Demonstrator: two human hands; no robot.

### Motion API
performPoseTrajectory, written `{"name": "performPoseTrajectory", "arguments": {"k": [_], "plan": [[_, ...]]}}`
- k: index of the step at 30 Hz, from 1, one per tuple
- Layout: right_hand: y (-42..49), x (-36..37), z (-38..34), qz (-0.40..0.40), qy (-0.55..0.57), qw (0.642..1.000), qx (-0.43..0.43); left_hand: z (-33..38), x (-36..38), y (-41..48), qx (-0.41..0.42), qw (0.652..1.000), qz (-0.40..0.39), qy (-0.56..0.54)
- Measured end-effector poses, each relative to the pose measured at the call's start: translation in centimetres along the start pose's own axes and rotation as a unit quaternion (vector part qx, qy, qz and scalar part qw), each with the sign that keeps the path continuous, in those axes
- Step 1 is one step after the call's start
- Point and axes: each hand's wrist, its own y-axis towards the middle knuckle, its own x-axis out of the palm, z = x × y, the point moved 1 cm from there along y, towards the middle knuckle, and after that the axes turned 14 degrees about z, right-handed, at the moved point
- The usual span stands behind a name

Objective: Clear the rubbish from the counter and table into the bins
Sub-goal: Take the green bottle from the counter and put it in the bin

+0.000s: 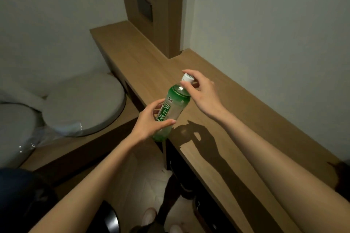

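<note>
A clear plastic bottle (pixel 174 107) with a green label and a white cap (pixel 187 77) is held tilted above the front edge of the wooden counter (pixel 227 111). My left hand (pixel 151 121) grips its lower body, thumb across the label. My right hand (pixel 200 90) pinches the cap from above with thumb and fingers. Pale liquid shows in the bottle.
The long counter runs along the white wall on the right, past a wooden column (pixel 151 5). On the left, a lower wooden bench (pixel 85 145) carries two round grey cushions (pixel 83 103) and crumpled clear plastic (pixel 62 130). A dark stool (pixel 109 219) and my shoes are below.
</note>
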Motion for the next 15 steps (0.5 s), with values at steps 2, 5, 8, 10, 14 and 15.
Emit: {"name": "performPoseTrajectory", "arguments": {"k": [2, 5, 8, 10, 14, 15], "plan": [[-2.6, 0.3, -0.5, -0.018, 0.007, 1.000, 0.005, -0.6, -1.0, -3.1, -0.003, 1.000, 0.007, 0.013], [-6.3, 0.7, -1.0, -0.028, 0.017, 0.999, 0.029, -1.3, -2.2, -7.0, -0.007, 1.000, 0.018, 0.023], [-10.3, 1.4, -1.3, -0.026, 0.025, 0.998, 0.050, -2.7, -2.8, -10.4, -0.022, 0.999, 0.017, 0.030], [-13.2, 2.0, -1.4, -0.020, 0.029, 0.997, 0.068, -4.2, -3.0, -12.9, -0.027, 0.999, 0.008, 0.029], [-19.2, 3.1, -0.9, -0.010, 0.027, 0.994, 0.109, -7.1, -3.1, -18.0, -0.036, 0.998, -0.030, 0.037], [-20.8, 3.1, -0.5, -0.009, 0.026, 0.993, 0.117, -7.7, -3.0, -19.2, -0.040, 0.998, -0.044, 0.033]]}}
